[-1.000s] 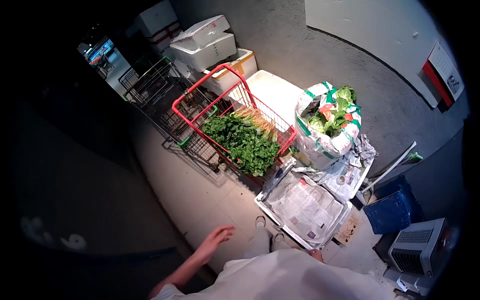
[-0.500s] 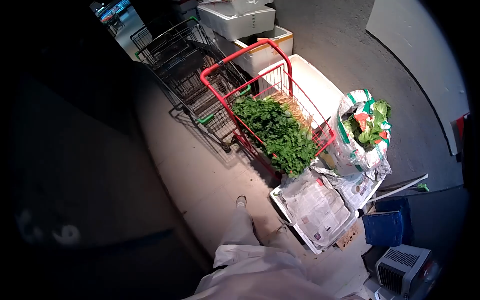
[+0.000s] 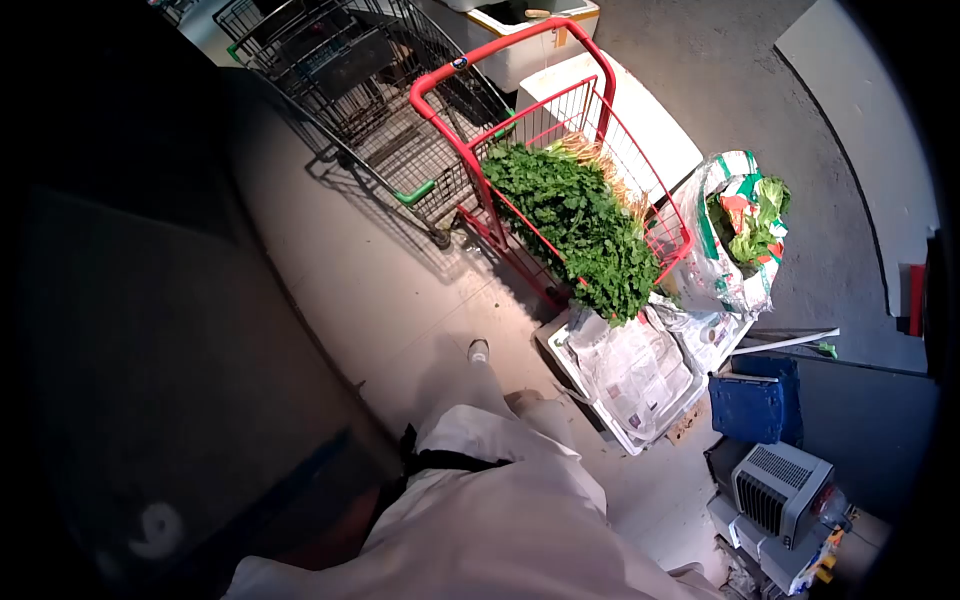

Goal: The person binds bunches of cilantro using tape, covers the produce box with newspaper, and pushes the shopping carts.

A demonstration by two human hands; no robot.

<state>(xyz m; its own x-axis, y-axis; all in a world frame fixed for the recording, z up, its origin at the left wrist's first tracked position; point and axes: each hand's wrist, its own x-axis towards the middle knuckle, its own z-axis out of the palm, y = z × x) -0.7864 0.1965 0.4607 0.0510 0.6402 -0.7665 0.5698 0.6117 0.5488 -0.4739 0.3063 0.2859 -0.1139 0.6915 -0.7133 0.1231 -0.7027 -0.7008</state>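
Neither of my hands shows; my light-coloured clothing [image 3: 490, 520] fills the bottom of the view and one shoe [image 3: 478, 350] stands on the floor. Ahead of me is a red-framed cart [image 3: 560, 35] with wire sides. Leafy green bunches with pale roots, like coriander or celery [image 3: 580, 220], are heaped in it. In front of the cart lies a white foam tray [image 3: 625, 440] lined with newspaper [image 3: 630, 375]. Right of the cart, a white and green plastic sack [image 3: 705, 265] stands open with green leaves [image 3: 765, 215] in its mouth.
Dark wire shopping carts [image 3: 380, 140] stand at upper left, beside a stack of white foam boxes [image 3: 525, 60]. At right are a blue bin [image 3: 745, 408] and a grey vented appliance [image 3: 785, 490]. A dark wall or panel [image 3: 180, 350] runs along the left.
The view has tilted and shifted, so more of my clothing shows and the tray and appliance sit higher. The cart looks closer. My hands are absent from both frames.
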